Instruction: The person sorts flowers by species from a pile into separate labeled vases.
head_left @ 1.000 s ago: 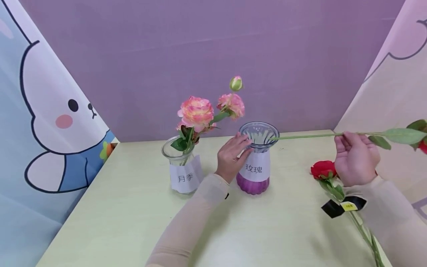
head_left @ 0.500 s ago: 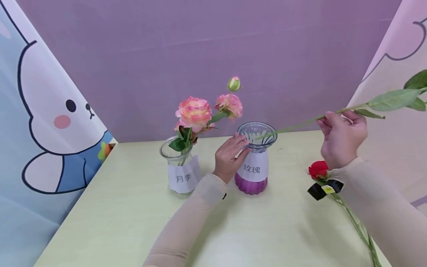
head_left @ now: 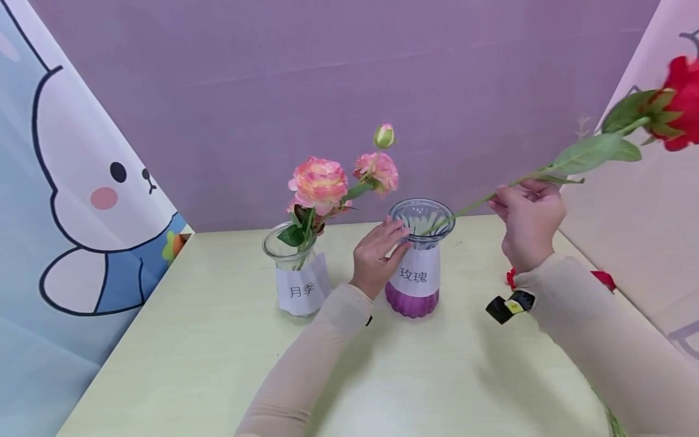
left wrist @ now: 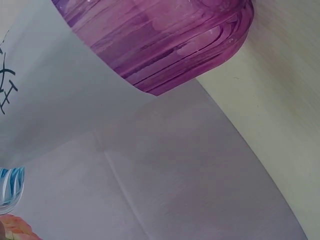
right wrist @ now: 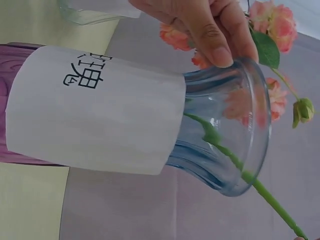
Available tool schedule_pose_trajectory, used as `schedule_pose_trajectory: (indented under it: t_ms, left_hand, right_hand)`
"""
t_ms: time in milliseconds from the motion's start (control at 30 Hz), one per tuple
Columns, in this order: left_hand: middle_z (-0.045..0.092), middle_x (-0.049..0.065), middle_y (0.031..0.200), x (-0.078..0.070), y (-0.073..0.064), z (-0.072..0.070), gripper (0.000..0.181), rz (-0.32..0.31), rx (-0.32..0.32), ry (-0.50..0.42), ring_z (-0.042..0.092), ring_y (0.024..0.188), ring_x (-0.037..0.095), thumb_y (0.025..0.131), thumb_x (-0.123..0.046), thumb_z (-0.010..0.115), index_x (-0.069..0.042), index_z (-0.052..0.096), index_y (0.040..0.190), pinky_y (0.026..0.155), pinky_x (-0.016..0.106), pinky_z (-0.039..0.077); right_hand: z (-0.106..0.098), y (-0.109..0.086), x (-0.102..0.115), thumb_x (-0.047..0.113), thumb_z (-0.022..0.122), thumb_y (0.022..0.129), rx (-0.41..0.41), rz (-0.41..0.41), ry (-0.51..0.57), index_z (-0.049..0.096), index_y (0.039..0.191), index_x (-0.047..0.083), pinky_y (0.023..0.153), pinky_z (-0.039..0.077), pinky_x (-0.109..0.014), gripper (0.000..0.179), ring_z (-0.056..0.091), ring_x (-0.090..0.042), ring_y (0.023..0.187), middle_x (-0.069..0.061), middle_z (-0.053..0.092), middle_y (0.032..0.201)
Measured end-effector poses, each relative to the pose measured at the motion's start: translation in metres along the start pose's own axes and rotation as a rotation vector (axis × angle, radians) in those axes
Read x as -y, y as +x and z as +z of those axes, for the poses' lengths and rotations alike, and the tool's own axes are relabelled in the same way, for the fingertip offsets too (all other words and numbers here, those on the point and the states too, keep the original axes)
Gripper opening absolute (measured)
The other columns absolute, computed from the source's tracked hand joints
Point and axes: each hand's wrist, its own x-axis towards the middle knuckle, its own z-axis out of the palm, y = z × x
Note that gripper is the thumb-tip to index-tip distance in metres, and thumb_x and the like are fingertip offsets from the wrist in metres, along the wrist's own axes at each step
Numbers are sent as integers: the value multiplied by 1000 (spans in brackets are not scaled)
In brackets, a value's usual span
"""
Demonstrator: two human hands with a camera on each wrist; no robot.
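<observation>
Purple cloth [head_left: 437,91] backs the tabletop [head_left: 191,340]; toward its back edge, a relaxed, uncurled left hand [head_left: 378,256] touches the purple-based vase [head_left: 412,303]; the right hand [head_left: 532,226] pinches 1 rose [head_left: 682,112], stem tip [right wrist: 207,131] inside, whose leaning weight could topple both.

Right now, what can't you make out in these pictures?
Head: the held red rose, cut off by the right edge.
Head: lying red flowers, mostly hidden by the right sleeve.
Right wrist: how deep the green stem reaches; the white label hides that.
Left wrist: the writing, cut off by the left edge.
</observation>
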Motion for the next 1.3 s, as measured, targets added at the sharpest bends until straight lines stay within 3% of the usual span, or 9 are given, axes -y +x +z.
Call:
schedule_pose_trajectory:
  t_ms: [367,967,1167,1300]
  left_hand:
    - [71,18,96,2,-1,0,28,2,-3,-18,69,94,27,67,-2,84,4,74,92,95,32,48]
    - [71,18,97,0,-2,-1,29,-32,7,-20,69,95,27,69,-4,84,4,74,94,96,31,48]
    - [71,18,96,0,-1,-1,28,-27,2,-21,69,94,27,68,-3,84,4,74,94,95,31,48]
    - [71,18,97,-1,-1,0,28,-25,1,-30,69,95,27,68,-3,84,4,73,94,96,31,48]
  right_hand:
    - [12,-7,-16,-15,64,79,112,3,-180,51,95,2,60,57,-21,27,62,-11,56,-6,57,74]
    - [6,-13,-26,-14,64,80,236,40,-355,52,92,1,60,56,-20,23,65,-6,59,1,63,68]
    - [5,-10,-27,-10,64,83,303,51,-443,54,91,-2,65,56,-20,15,65,-4,62,4,64,69]
    - [5,-7,-27,-5,66,85,326,44,-486,58,99,-11,65,56,-18,17,66,-4,63,7,66,69]
